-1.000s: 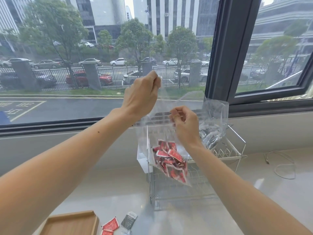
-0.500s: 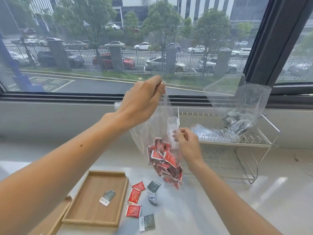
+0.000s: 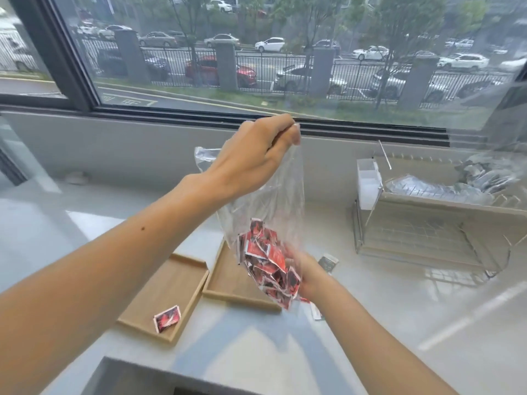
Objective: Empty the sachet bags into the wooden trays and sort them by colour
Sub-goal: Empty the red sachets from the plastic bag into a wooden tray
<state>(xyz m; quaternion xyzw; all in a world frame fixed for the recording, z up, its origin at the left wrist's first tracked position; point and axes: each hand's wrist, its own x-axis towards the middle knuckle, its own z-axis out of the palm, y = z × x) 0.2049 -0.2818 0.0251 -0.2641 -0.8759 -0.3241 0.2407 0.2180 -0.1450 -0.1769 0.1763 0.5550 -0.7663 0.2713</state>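
Sachets [image 3: 266, 266] could spill beside the right tray [image 3: 228, 280]: left hand [image 3: 256, 158] pinches the bag [image 3: 273, 195] top, right hand [image 3: 306, 273] cups its bottom.

Clear plastic bag [image 3: 273, 195] of red sachets [image 3: 268, 266] hanging above two side-by-side wooden trays [image 3: 228, 283], one red sachet [image 3: 167, 318] in left tray

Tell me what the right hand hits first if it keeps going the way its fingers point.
The right hand already cups the clear bag of red sachets. Pushed on leftward, it would probably meet the nearer wooden tray, though depth is unclear.
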